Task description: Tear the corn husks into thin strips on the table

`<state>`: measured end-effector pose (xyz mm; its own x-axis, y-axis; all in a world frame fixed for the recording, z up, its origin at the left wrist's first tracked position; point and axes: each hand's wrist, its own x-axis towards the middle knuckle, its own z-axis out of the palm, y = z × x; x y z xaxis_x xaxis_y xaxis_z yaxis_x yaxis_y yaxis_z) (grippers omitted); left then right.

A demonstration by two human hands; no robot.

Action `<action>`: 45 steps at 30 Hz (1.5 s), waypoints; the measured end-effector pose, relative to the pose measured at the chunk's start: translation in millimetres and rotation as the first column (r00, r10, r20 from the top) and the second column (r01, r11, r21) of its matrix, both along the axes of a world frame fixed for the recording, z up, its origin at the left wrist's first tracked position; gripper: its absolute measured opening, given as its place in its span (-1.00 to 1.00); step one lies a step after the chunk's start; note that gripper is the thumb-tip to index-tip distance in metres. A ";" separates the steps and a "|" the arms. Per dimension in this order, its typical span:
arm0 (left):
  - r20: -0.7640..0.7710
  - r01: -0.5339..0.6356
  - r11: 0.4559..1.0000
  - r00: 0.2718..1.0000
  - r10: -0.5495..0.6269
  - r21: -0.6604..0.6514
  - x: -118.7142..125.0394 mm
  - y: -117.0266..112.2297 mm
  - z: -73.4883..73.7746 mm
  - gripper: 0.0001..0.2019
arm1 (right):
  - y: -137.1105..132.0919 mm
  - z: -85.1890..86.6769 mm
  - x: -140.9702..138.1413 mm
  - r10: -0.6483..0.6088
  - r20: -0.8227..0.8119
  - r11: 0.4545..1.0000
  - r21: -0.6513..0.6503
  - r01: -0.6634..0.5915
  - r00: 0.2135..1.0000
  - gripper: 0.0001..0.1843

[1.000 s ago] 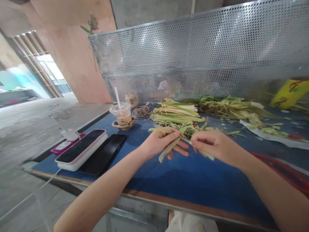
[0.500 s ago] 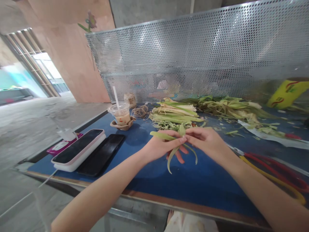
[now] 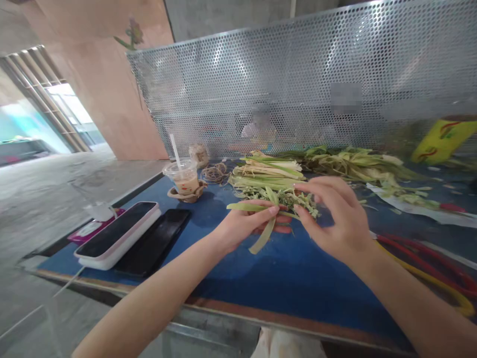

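Thumb and fingers of my left hand (image 3: 248, 223) are closed on crossed green leaf strips (image 3: 263, 238). One end sticks out to the left, one hangs down, and another points right. My right hand (image 3: 337, 219) is just to the right, thumb and forefinger spread apart, with nothing seen between them. Its thumb tip is close to the strip's right end; whether they touch I cannot tell. Behind both hands lies a heap of small, curled, pale green pieces (image 3: 253, 193), partly hidden by my fingers. Beyond it is a bundle of long green leaf strips (image 3: 261, 171).
A lidded drink cup (image 3: 182, 176) with a straw stands at the left, near tangled twine (image 3: 215, 173). Two phones (image 3: 119, 223) (image 3: 154, 241) lie at the front left. Red and yellow-handled scissors (image 3: 425, 258) lie under my right forearm. A perforated metal screen (image 3: 298, 74) borders the back.
My right hand has let go of the leaf strips, moved right and opened. My left hand still holds them, and the thin hanging end on the right no longer droops.
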<state>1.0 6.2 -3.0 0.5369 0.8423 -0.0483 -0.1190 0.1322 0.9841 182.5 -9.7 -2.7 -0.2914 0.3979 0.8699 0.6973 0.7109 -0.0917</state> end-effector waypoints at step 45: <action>0.011 -0.271 0.939 0.961 0.275 0.211 -0.1 0.4 1.8 -0.79 | 11.2 -21.4 -10.7 -0.006 -0.483 0.767 -0.564 -0.306 0.876 -0.60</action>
<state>0.9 6.6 -1.2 0.2858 0.9485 0.1364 -0.1030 -0.1111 0.9885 171.7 1.5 -24.1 -0.0523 0.8651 0.4988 0.3588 0.4824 -0.7991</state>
